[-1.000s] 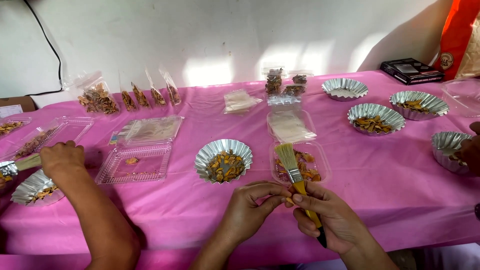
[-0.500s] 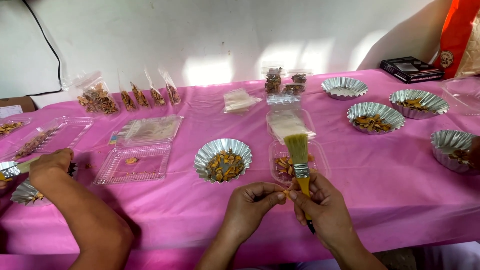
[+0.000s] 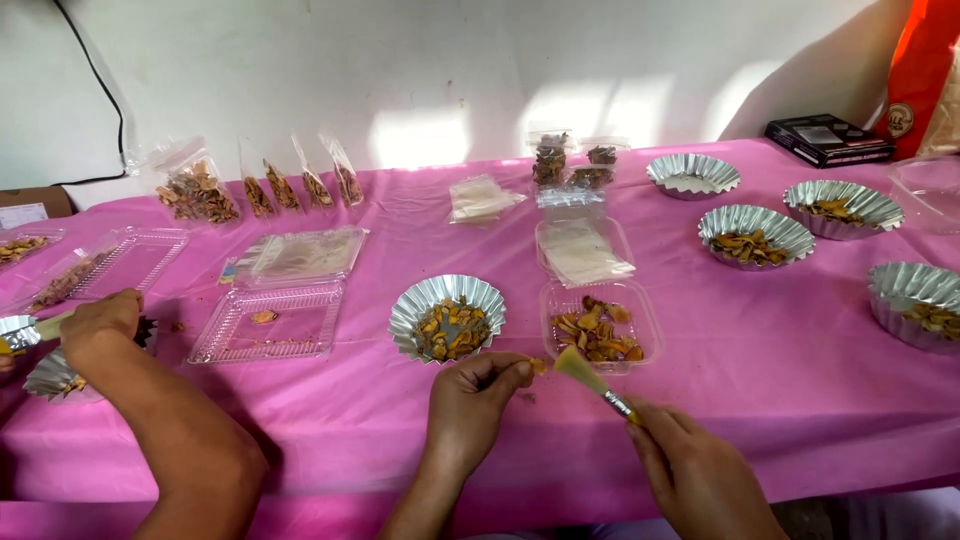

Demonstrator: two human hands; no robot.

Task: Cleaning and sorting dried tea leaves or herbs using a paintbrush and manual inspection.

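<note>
My left hand (image 3: 478,398) pinches a small orange dried piece (image 3: 538,366) between thumb and fingertips, just in front of a fluted foil cup (image 3: 447,318) filled with similar pieces. My right hand (image 3: 688,468) grips a small paintbrush (image 3: 592,378) by its handle. The pale bristles point up and left and almost touch the piece. A clear plastic tray (image 3: 600,322) with more orange pieces lies just behind the brush.
Another person's arm (image 3: 150,410) reaches in at the left, its hand over a foil cup (image 3: 45,378). Several foil cups (image 3: 755,232), clear trays (image 3: 270,322), small filled bags (image 3: 195,190) and a black box (image 3: 828,140) stand on the pink tablecloth (image 3: 780,380).
The brush has tipped from upright over the tray down to the left, towards the piece in my left hand. My right hand has dropped lower and to the right. The other person's hand shifted slightly.
</note>
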